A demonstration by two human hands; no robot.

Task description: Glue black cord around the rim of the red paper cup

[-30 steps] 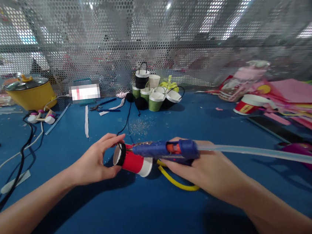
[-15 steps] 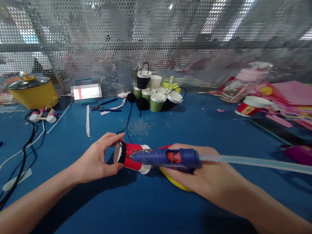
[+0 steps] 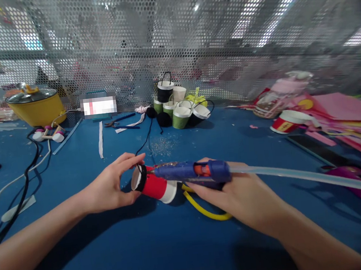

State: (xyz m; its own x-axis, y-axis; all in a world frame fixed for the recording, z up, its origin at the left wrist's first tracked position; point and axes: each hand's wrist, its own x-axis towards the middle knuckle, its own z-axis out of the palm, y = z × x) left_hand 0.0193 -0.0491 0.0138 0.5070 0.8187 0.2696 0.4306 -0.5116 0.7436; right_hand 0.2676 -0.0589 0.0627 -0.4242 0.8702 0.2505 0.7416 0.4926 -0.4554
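Head view shows glue gun (image 3: pixel 184 172) partly hiding red cup (image 3: pixel 154 186), green cups (image 3: pixel 181 120) beyond

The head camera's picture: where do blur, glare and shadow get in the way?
Head view: things behind the perforated screen are too blurred to name; bright streaks glare at upper right and upper left. Head view: a dark shadow lies on the blue table below the left hand; blocky pixels mask a patch near the yellow pot.
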